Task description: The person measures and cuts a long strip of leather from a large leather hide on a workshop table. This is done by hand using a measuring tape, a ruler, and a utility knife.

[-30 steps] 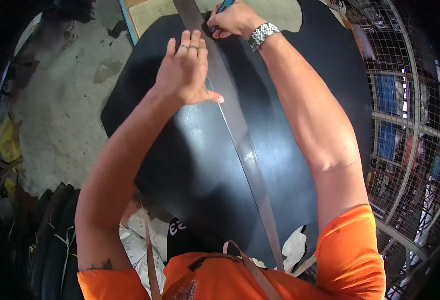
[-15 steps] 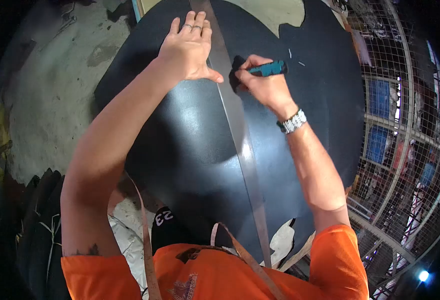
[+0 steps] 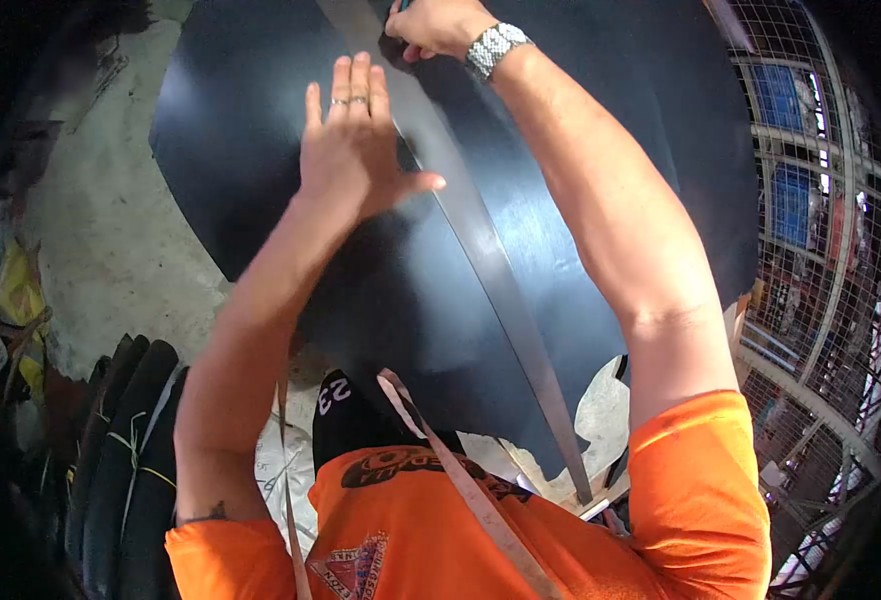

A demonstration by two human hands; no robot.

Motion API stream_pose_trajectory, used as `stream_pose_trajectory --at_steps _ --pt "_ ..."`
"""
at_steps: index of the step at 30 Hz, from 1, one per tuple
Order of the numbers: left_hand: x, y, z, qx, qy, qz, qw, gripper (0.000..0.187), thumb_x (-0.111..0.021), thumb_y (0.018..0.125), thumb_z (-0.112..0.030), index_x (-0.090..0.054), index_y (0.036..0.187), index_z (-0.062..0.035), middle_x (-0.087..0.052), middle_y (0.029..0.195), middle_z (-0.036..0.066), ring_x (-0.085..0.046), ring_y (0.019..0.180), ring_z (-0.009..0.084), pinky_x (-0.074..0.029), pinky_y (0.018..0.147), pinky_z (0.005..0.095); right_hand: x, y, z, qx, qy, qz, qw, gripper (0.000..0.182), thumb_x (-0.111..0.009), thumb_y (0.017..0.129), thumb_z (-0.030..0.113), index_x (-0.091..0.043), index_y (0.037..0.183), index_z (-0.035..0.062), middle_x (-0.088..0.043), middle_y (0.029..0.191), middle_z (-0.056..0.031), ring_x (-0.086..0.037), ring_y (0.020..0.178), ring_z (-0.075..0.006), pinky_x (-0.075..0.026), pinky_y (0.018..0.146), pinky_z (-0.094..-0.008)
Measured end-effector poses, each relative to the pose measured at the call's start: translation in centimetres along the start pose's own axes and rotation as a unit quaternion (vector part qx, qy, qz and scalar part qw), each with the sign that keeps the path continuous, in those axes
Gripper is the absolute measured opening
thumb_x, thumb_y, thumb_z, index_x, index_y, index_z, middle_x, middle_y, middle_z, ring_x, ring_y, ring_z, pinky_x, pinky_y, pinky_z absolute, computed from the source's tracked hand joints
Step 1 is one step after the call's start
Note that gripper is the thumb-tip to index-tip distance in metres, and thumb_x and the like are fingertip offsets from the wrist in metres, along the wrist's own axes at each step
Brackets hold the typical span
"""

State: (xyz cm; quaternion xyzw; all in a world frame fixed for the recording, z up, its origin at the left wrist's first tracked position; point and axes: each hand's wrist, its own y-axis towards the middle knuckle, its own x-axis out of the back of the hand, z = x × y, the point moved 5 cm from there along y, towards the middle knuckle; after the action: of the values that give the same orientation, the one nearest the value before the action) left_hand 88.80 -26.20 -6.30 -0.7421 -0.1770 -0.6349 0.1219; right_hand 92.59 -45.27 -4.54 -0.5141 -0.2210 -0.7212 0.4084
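A long metal straightedge [image 3: 496, 270] lies slantwise across a large black sheet [image 3: 381, 290]. My left hand [image 3: 351, 150] rests palm down on the sheet at the straightedge's left side, fingers spread and thumb reaching onto the metal. At the top edge of the view my right hand [image 3: 441, 25] is closed around a teal marker [image 3: 399, 8], just right of the straightedge's upper part. Only a bit of the marker shows, and its tip is hidden.
Dark rolls [image 3: 141, 450] tied with string stand at the lower left, by a stained pale floor [image 3: 121, 210]. On the right is a wire mesh rack [image 3: 841, 200] with blue items behind it. Loose straps [image 3: 461, 480] hang over the orange shirt.
My right hand has moved up along the straightedge with the marker, its arm stretching farther. The view has shifted, and my left hand stays beside the straightedge, now nearer its middle.
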Motion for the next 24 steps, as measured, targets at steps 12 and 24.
stream_pose_trajectory --at_steps 12,24 --pt "1.3 0.6 -0.3 0.068 0.028 0.198 0.977 0.151 -0.068 0.066 -0.088 -0.005 0.159 0.012 -0.002 0.17 0.027 -0.001 0.159 0.0398 -0.007 0.128 0.0535 0.9 -33.6 -9.6 -0.019 0.15 0.105 0.983 0.012 -0.065 0.086 0.013 -0.066 0.083 0.0015 -0.068 0.071 -0.0172 -0.07 0.065 -0.0304 -0.052 0.062 -0.0446" --pt "-4.2 -23.5 -23.3 -0.053 -0.088 0.061 0.993 0.129 -0.069 0.073 -0.078 -0.027 0.155 0.0128 -0.024 0.164 0.031 -0.018 0.156 0.0432 -0.013 0.125 0.0586 -0.8 -37.2 -11.3 0.001 0.128 -0.008 0.992 0.019 -0.063 0.083 0.018 -0.073 0.094 0.0048 -0.071 0.094 -0.0255 -0.069 0.094 -0.0454 -0.056 0.083 -0.0519"
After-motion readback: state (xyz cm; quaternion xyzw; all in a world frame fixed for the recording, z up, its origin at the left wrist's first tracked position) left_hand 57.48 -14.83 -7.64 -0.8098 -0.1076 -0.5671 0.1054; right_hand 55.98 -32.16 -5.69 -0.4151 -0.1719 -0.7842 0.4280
